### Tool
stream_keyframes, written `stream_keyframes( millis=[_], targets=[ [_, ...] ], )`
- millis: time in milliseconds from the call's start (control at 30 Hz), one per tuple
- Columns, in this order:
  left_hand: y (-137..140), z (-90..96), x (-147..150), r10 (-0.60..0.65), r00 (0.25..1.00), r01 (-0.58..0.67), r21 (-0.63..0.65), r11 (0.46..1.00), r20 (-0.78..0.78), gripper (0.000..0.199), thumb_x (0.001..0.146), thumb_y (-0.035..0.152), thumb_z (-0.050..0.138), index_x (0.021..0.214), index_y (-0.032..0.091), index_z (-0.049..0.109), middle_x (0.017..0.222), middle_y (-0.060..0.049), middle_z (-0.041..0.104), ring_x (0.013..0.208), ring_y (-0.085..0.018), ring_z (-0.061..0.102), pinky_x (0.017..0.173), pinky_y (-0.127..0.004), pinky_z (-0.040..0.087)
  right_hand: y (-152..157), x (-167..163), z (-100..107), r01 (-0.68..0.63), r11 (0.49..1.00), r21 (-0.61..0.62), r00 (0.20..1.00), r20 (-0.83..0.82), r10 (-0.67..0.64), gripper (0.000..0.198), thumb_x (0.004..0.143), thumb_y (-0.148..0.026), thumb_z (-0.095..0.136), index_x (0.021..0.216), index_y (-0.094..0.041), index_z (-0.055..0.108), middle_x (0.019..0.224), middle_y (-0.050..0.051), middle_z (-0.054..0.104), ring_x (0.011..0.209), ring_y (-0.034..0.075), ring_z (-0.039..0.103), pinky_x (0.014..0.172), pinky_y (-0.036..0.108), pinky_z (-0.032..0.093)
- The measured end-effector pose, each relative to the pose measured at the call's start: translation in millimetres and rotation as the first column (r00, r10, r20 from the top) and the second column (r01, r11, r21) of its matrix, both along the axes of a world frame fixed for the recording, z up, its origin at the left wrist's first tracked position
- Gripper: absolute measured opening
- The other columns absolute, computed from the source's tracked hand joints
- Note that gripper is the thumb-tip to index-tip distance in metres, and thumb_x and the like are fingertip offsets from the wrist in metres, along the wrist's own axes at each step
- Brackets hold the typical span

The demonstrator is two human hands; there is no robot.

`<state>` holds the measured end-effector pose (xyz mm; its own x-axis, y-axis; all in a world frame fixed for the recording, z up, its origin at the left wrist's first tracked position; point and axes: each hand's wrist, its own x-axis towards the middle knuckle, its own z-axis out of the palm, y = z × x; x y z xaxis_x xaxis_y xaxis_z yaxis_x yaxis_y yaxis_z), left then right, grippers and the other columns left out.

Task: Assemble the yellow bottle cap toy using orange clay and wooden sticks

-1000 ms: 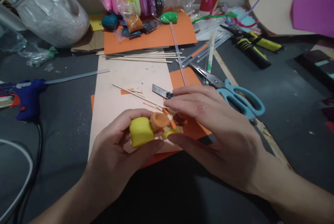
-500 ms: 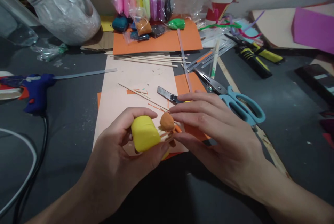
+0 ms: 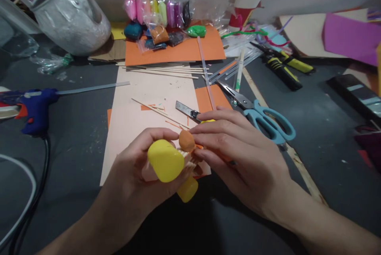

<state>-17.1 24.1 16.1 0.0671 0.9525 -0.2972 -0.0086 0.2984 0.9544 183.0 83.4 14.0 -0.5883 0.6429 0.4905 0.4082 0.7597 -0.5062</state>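
My left hand (image 3: 131, 175) is closed around a small model made of wooden sticks (image 3: 190, 162) and modelling clay. A rounded yellow clay block (image 3: 165, 162) sits at its near left end, and a second yellow piece (image 3: 188, 189) shows below my fingers. On the sticks is an orange clay lump (image 3: 186, 140). The fingertips and thumb of my right hand (image 3: 247, 156) close on the right side of this lump, beside a thin orange strip. Partly under my right fingers lies a utility knife (image 3: 187, 110), its blade pointing left.
Blue-handled scissors (image 3: 269, 122) lie to the right, pliers (image 3: 282, 70) behind them. Wooden skewers (image 3: 163, 70) rest across pale paper (image 3: 125, 128). A blue glue gun (image 3: 37, 108) with its cable is at left. Bagged clay (image 3: 159, 33), a metal kettle (image 3: 71, 21) and a paper cup (image 3: 242, 11) stand behind.
The model has tilted in my left hand, so the yellow block sits lower and the second yellow piece shows more. My right fingers stay at the orange lump. The view has shifted slightly.
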Motion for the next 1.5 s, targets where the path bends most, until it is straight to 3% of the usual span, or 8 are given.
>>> stream_keyframes(
  millis=[167,367,533,667,833,1000,1200,1500],
  targets=[
    [-0.1,-7.9,5.9,0.046,0.955,-0.01,-0.123,0.992,0.293,0.043,0.073,0.019,0.089,0.108,0.032,0.068,0.103,0.002,0.076,0.089,-0.018,0.077,0.079,-0.028,0.064,1.6,2.5,2.1,0.038,0.997,0.066,0.999,-0.04,-0.036,0.009,0.095,-0.014,0.066,0.101,-0.015,0.073,0.098,0.007,0.081,0.104,0.023,0.072,0.098,0.043,0.058],
    [9.9,-23.1,-9.6,-0.197,0.864,0.26,-0.075,0.963,0.464,0.076,0.054,0.034,0.102,0.123,0.032,0.068,0.123,-0.006,0.072,0.104,-0.03,0.074,0.086,-0.041,0.064,1.5,6.8,7.2,0.058,0.994,0.093,0.996,-0.08,-0.05,0.011,0.095,-0.014,0.067,0.103,-0.017,0.074,0.098,0.007,0.081,0.103,0.022,0.071,0.098,0.043,0.058],
    [13.3,-19.9,-7.6,-0.239,0.761,0.391,-0.131,0.911,0.603,0.068,0.066,0.029,0.097,0.128,0.029,0.067,0.127,-0.006,0.071,0.122,-0.029,0.068,0.106,-0.041,0.053,2.3,5.1,3.9,0.01,0.996,0.09,0.995,-0.1,0.0,0.009,0.094,-0.013,0.067,0.098,-0.012,0.075,0.098,0.009,0.081,0.102,0.023,0.071,0.097,0.041,0.058],
    [11.9,-22.8,-5.9,-0.203,0.719,0.385,-0.137,0.913,0.665,0.069,0.068,0.026,0.096,0.13,0.027,0.066,0.121,-0.005,0.074,0.116,-0.024,0.07,0.099,-0.031,0.054,2.0,5.5,4.9,-0.012,1.0,0.008,0.997,-0.072,0.012,0.014,0.098,-0.013,0.063,0.104,-0.009,0.075,0.102,0.01,0.08,0.106,0.02,0.069,0.099,0.036,0.056],
    [14.9,-23.2,-10.9,-0.175,0.658,0.39,-0.131,0.912,0.733,0.07,0.069,0.023,0.095,0.132,0.027,0.065,0.124,-0.004,0.076,0.119,-0.025,0.071,0.108,-0.034,0.051,0.5,7.5,11.2,-0.028,0.99,-0.141,0.997,-0.073,0.018,0.019,0.1,-0.013,0.059,0.113,-0.011,0.073,0.108,0.009,0.078,0.109,0.015,0.069,0.097,0.029,0.056],
    [11.0,-17.1,-12.4,-0.167,0.737,0.322,-0.122,0.939,0.655,0.07,0.069,0.016,0.094,0.131,0.033,0.065,0.131,-0.002,0.072,0.124,-0.028,0.069,0.105,-0.035,0.055,-1.3,10.0,12.3,-0.045,0.994,-0.101,0.993,-0.113,0.034,0.024,0.094,-0.018,0.071,0.115,-0.006,0.071,0.107,0.013,0.077,0.11,0.019,0.069,0.1,0.032,0.055],
    [1.6,-15.5,-10.5,-0.159,0.864,0.215,-0.063,0.975,0.478,0.069,0.069,0.004,0.089,0.125,0.039,0.07,0.125,0.003,0.075,0.111,-0.02,0.075,0.093,-0.021,0.058,-4.7,11.2,15.8,-0.033,0.999,-0.033,0.995,-0.099,0.03,0.024,0.096,-0.019,0.068,0.114,-0.005,0.071,0.109,0.013,0.077,0.114,0.019,0.067,0.107,0.033,0.053],
    [-1.9,-17.0,-8.6,-0.191,0.896,0.196,0.028,0.98,0.401,0.074,0.067,0.001,0.088,0.125,0.043,0.07,0.119,0.007,0.078,0.111,-0.017,0.075,0.09,-0.015,0.057,-5.5,9.7,16.5,-0.017,0.999,-0.029,0.995,-0.095,0.014,0.016,0.095,-0.015,0.068,0.108,-0.006,0.073,0.106,0.011,0.079,0.111,0.02,0.069,0.11,0.035,0.051]
  ],
)
